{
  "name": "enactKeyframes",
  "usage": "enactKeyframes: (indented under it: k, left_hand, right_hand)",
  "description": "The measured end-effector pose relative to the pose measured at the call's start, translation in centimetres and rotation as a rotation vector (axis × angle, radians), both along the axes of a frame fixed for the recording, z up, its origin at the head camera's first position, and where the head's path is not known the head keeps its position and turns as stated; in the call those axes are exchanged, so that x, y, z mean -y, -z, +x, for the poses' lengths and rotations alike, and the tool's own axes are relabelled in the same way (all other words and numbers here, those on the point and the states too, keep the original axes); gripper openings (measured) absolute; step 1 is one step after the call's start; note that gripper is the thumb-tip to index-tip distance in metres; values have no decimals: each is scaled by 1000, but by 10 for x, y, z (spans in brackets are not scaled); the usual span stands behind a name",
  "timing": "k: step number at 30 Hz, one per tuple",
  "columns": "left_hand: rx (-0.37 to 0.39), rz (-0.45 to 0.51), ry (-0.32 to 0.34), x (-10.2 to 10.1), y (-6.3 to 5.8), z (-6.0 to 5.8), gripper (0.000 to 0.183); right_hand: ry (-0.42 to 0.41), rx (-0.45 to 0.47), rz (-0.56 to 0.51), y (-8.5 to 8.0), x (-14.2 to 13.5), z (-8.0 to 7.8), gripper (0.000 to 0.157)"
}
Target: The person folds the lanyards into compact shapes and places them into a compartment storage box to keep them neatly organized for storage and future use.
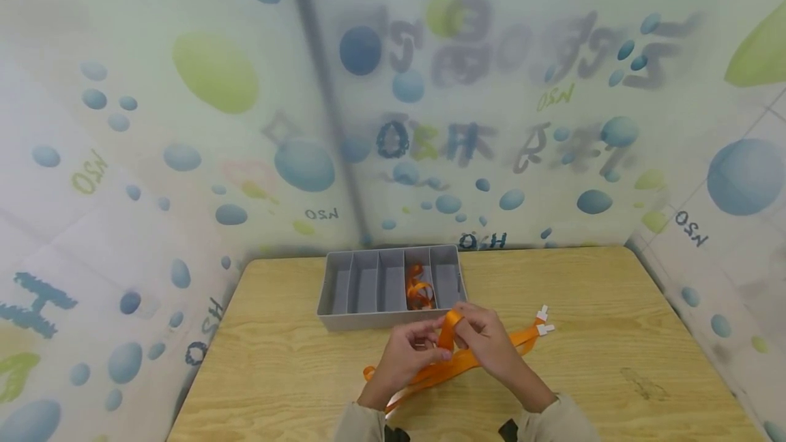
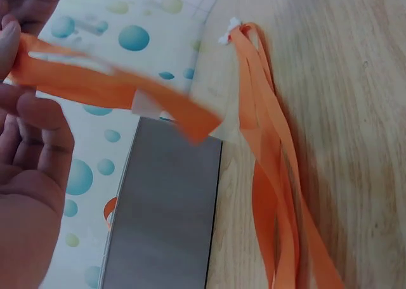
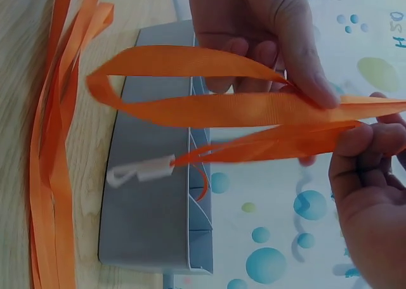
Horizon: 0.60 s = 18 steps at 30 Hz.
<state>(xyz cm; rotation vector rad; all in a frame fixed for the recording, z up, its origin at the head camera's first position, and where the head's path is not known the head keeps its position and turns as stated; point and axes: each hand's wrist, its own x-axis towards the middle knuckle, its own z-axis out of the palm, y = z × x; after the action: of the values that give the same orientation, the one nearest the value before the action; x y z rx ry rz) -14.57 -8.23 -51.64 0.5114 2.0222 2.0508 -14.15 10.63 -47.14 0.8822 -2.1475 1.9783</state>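
1. Backdrop (image 1: 245, 149): pale, printed with blue and green spots; stands beyond the table and at both sides.
2. Table (image 1: 276, 333): wood-grained, supporting the objects below.
3. Grey tray (image 1: 368, 321): at the far side of the table, divided into five compartments from left to right.
4. Lanyard bundle (image 1: 457, 365): orange straps lying on the table, on the tray's near side, below the hands.
5. Left hand (image 1: 408, 353): grip closed, pinching the held lanyard.
6. Right hand (image 1: 491, 343): grip likewise closed, thumb and fingers pinching the same lanyard.
7. Held lanyard (image 1: 449, 329): orange, looped, raised between the hands; a white clip (image 3: 152, 167) hangs from it.
8. Loose orange strap (image 1: 419, 288): curled in the fourth compartment from left.
9. White end clips (image 1: 545, 329): at the bundle's right end.
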Motion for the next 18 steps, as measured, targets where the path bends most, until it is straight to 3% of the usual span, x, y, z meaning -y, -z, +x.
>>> enactKeyframes:
  k: [5,9,14,18]
  left_hand:
    - [23,-16,35,-2,-2,0,43]
    - [-7,3,58,-2,0,0,33]
    - [-94,24,70,-1,5,-1,28]
    - [-207,-32,23,-1,6,-3,18]
  right_hand:
    - [-80,8,-38,1,1,0,25]
    - [-96,-5,-27,1,2,0,26]
    - [-112,15,-5,-2,1,2,25]
    - [-136,40,-2,-4,0,3,22]
